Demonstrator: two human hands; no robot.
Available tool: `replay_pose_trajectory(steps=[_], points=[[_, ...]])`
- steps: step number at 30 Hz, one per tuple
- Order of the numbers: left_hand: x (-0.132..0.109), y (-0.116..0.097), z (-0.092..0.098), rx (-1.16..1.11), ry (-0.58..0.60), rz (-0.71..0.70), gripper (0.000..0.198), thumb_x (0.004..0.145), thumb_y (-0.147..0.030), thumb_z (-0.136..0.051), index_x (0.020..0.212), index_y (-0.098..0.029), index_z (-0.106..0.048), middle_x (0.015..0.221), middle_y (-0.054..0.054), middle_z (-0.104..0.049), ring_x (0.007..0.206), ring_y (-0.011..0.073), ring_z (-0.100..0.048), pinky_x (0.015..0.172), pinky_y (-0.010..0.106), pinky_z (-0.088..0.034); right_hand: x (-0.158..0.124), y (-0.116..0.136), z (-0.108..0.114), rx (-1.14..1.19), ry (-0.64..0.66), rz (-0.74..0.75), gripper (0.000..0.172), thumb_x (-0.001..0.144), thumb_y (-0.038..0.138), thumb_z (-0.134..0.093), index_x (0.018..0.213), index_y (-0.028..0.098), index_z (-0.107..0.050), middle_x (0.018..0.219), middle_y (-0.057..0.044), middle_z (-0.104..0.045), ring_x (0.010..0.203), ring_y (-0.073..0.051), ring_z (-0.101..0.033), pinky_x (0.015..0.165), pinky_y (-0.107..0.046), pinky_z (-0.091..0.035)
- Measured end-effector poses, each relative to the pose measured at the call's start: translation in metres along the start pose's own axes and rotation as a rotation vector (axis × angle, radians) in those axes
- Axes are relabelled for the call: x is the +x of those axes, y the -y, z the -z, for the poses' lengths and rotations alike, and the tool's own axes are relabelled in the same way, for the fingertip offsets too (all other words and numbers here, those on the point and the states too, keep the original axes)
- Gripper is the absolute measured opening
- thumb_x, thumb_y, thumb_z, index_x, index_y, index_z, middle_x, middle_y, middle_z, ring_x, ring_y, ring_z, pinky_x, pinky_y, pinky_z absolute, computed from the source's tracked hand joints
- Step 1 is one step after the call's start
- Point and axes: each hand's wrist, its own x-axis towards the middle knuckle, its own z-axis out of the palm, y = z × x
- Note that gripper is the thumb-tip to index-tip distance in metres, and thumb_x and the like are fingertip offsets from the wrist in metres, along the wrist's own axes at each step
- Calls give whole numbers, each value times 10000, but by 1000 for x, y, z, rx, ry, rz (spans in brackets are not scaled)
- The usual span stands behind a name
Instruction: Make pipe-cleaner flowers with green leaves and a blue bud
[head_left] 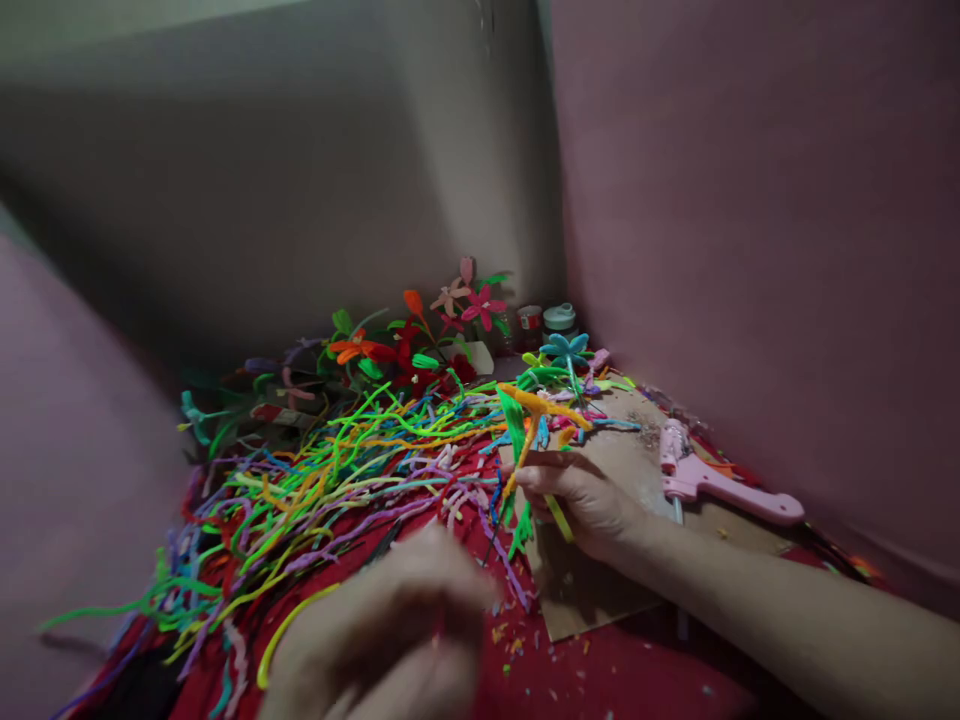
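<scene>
My right hand pinches the stem of an orange pipe-cleaner flower, whose fuzzy arms spread out above the fingers. Green pipe-cleaner strips show just behind and below it, and a yellow-green piece sticks out under the fingers; I cannot tell whether these are held too. In the foreground my left hand is smeared by motion. Its fingers look bent, but what they hold, if anything, does not show. A yellow pipe cleaner lies beside its wrist side.
Loose pipe cleaners in many colours cover the red cloth. A pink glue gun rests on cardboard at the right. Finished pipe-cleaner flowers and a lidded jar stand at the back, near the walls.
</scene>
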Motion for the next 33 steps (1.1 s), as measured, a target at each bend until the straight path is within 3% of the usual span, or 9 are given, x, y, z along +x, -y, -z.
replay_pose_trajectory(steps=[3,5,8,13,22,27,33], points=[[22,21,-24,324,-161,-104,208,779,-261,-606,987,-262,-613,958,55,-664,825,218,-620,705,342,-493,-2,-2,-3,36,-28,-10,65,576,192,-727,611,166,-678,561,33,-554,516,-71,-437,517,-220,-328],[31,37,-38,494,-154,-180,259,815,-258,-559,1070,-216,-560,983,82,-664,860,222,-632,741,340,-495,-4,-5,-4,45,-17,-14,71,577,195,-734,633,178,-694,602,19,-596,559,-94,-491,573,-230,-381],[34,56,-52,668,-195,-273,206,845,-265,-522,1030,-176,-540,856,81,-669,755,208,-651,672,306,-493,-6,-9,-6,38,-35,-12,80,578,203,-743,646,186,-703,607,9,-611,568,-114,-514,592,-242,-410],[30,65,-58,823,-184,-340,94,864,-221,-488,922,-169,-540,741,50,-654,623,170,-633,578,256,-455,-11,-8,-11,33,-4,8,62,609,213,-722,623,163,-689,603,11,-603,565,-106,-524,575,-226,-410],[31,69,-58,580,-251,-323,102,872,-134,-422,875,-186,-510,664,-21,-568,534,99,-554,521,185,-417,-14,-4,-10,-155,28,68,155,644,300,-730,698,161,-687,616,17,-602,629,-129,-558,664,-256,-439],[31,63,-57,361,-243,-179,92,854,-163,-439,826,-188,-522,638,-40,-532,512,78,-496,513,169,-394,-14,-2,-11,-251,96,106,253,561,278,-784,768,166,-691,754,-6,-651,747,-156,-575,756,-296,-435],[29,53,-54,-14,-204,105,106,830,-270,-505,787,-183,-548,595,-51,-453,505,74,-382,481,177,-323,-11,-4,-6,-297,54,58,179,610,260,-745,750,169,-679,735,0,-631,693,-127,-540,671,-260,-409]])
